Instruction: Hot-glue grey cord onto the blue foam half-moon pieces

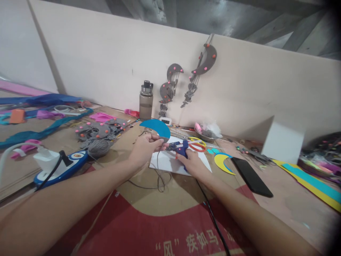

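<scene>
My left hand pinches a blue crescent-shaped piece near its lower end, where a patch of grey shows. Grey yarn trails from that hand down onto the cardboard. Closed around the handle of a dark blue glue gun is my right hand; the gun's nozzle points left, close to my left fingertips. Whether the nozzle touches the piece I cannot tell. Below both hands lies a white sheet. A yellow and blue crescent rests to the right of it.
A black phone lies at right, with scissors behind the glue gun. A bottle stands by the wall, where grey crescent ornaments hang. At left are a yarn ball and a blue power strip. A black cord crosses the cardboard.
</scene>
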A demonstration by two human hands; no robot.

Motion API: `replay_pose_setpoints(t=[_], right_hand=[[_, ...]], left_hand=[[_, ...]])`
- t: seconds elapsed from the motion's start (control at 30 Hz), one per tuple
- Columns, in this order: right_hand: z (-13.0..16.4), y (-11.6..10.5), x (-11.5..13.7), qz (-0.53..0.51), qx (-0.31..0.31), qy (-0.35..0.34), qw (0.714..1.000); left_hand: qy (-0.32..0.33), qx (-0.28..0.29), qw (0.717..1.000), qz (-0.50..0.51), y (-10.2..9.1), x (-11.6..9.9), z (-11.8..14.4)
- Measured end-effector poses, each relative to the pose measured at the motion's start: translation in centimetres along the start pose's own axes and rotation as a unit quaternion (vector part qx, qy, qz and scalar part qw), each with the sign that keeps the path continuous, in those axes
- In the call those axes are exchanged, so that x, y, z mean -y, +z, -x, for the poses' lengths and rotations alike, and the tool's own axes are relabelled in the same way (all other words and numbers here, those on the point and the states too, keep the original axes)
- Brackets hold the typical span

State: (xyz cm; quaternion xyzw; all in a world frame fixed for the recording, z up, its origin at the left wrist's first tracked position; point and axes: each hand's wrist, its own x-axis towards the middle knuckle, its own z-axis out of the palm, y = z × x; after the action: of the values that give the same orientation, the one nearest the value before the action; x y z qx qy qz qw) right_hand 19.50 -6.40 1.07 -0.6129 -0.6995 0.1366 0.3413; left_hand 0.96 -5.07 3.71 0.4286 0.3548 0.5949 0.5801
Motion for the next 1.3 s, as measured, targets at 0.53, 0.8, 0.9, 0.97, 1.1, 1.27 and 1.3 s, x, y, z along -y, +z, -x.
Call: replay_pose_setpoints(t=[0.53,0.8,0.9,0.97,1.1,1.27,1.3], right_hand=[[3.1,0.9,6.8,-0.507,0.067,0.056,0.858],[3.0,1.0,7.4,-0.555,0.051,0.16,0.815],[2.3,1.1,5.9,-0.488,0.004,0.133,0.862],[1.8,1.3,4.9,-0.44,-0.032,0.092,0.893],[1.4,1.4,3.8,-0.374,-0.069,0.04,0.924],[1.6,1.3,3.8,-0.356,-0.086,0.034,0.93],[1.6,1.2,3.7,-0.354,-0.088,0.033,0.93]], left_hand=[[0.125,0.031,0.982,-0.142,-0.1,-0.2,1.1],[0.15,0.028,0.968,-0.197,0.1,-0.4,1.6],[0.089,0.055,0.988,-0.11,0.2,-0.1,1.0],[0.046,0.074,0.994,-0.062,0.2,0.2,0.7],[-0.004,0.083,0.996,-0.023,0.2,0.5,0.4],[-0.021,0.091,0.996,-0.014,0.2,0.4,0.6],[-0.023,0.094,0.995,-0.012,0.1,0.4,0.6]])
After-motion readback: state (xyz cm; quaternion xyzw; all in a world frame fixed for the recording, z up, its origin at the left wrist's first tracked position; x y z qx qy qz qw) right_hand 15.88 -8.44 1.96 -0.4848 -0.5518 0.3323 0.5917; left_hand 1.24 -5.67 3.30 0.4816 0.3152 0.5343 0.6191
